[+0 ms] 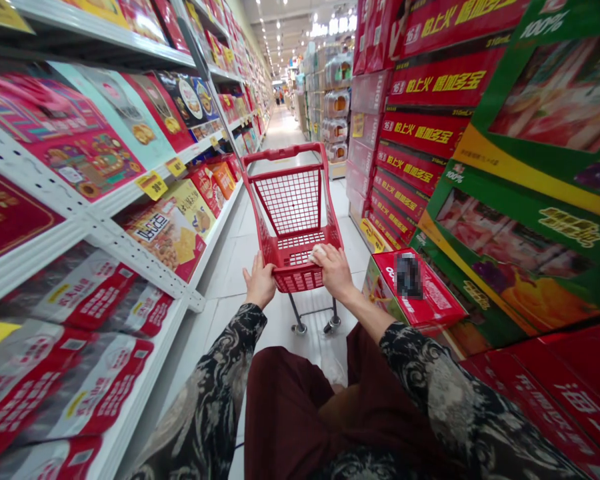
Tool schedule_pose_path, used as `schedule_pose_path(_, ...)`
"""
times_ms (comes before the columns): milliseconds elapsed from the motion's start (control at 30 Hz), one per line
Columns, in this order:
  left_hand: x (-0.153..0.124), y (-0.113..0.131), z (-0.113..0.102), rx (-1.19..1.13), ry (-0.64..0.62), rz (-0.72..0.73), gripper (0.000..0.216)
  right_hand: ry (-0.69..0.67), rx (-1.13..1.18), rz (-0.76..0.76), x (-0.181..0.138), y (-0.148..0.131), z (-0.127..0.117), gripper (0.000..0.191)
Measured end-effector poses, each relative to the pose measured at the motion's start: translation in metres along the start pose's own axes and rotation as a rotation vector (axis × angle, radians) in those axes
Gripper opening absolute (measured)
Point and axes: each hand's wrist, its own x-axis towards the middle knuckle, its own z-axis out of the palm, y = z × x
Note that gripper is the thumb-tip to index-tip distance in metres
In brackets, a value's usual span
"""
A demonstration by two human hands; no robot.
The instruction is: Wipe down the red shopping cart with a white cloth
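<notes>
A red plastic shopping cart (293, 280) stands in front of me in the aisle, its basket holding nothing visible. My left hand (260, 281) rests against the basket's near left corner, fingers stretched out and thumb along the rim. At the near right rim, my right hand (334, 268) is closed around a crumpled white wipe (319, 252), which pokes out by the fingertips. The cart's handle (285, 153) is on the far side, away from me. Below the basket, wheels show on the floor.
White shelves (100, 233) with boxed and bagged goods run along the left. Stacked red drink cartons (420, 133) and green juice boxes (520, 220) wall the right. A red-topped box (430, 287) juts out near my right forearm. The tiled aisle (286, 120) stretches ahead.
</notes>
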Motion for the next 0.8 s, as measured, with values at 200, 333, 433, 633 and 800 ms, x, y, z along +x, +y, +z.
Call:
schedule_pose_path(200,0.0,0.001,-0.002,-0.002,-0.04,0.009,0.051,-0.044,0.045,-0.167,0.003,-0.041,0.031,0.032)
schedule_pose_path(333,-0.001,-0.004,-0.005,0.019,-0.056,0.032,0.063,-0.077,0.047,-0.255,0.009,-0.064,0.044,0.029)
schedule_pose_path(433,0.0,-0.006,-0.005,0.066,-0.064,0.044,0.064,-0.11,0.024,-0.269,0.01,-0.053,0.034,0.028)
schedule_pose_path(633,0.003,-0.009,-0.001,0.072,-0.073,0.052,0.066,-0.011,-0.01,-0.118,0.006,-0.007,-0.001,0.026)
schedule_pose_path(800,0.004,-0.004,-0.005,-0.043,-0.038,-0.01,0.059,0.077,0.089,-0.01,0.001,-0.001,-0.008,0.034)
